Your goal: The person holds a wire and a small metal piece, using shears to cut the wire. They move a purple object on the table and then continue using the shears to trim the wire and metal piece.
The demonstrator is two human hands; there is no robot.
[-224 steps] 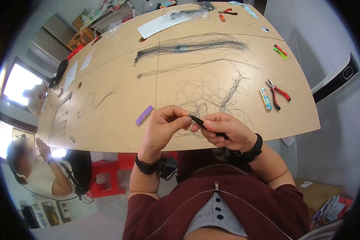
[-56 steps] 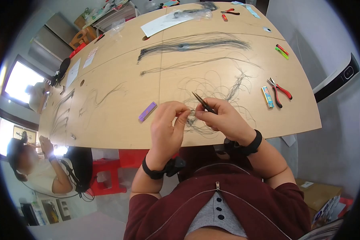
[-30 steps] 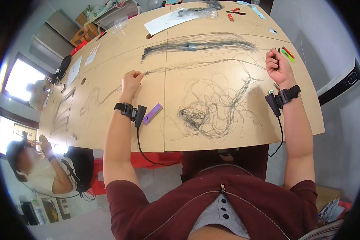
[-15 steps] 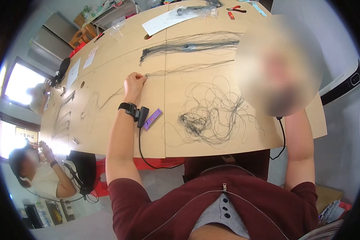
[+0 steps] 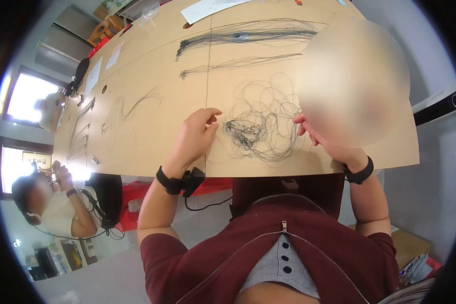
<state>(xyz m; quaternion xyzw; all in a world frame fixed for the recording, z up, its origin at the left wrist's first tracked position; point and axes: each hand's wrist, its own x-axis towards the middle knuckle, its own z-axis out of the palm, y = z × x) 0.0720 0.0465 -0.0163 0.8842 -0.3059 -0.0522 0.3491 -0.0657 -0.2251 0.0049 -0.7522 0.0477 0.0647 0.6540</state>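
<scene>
A loose tangle of thin dark strands (image 5: pixel 248 133) lies on the table in front of me, with wide loops spreading to the right. My left hand (image 5: pixel 196 134) hovers just left of it, empty, thumb and index finger apart. To the tangle's right is my right hand (image 5: pixel 316 134), fingers apart with nothing visible in them; a blurred patch covers part of it. Farther back lies a slim bundle of strands (image 5: pixel 228 66), knotted at its left end. Behind that stretches a thicker bundle (image 5: pixel 202 40) with a pale band around its middle.
More strands (image 5: pixel 137 104) lie on the left part of the table (image 5: pixel 152 147). White paper (image 5: pixel 207 9) lies at the far side, with smaller sheets (image 5: pixel 93 81) at the left. Another person (image 5: pixel 61 213) sits at the lower left, hands raised. A cable (image 5: pixel 207 207) hangs from my left wrist.
My left hand has let go of the slim bundle's end and moved toward me, beside the tangle. My right hand has come nearer the tangle from the right. The view has shifted slightly.
</scene>
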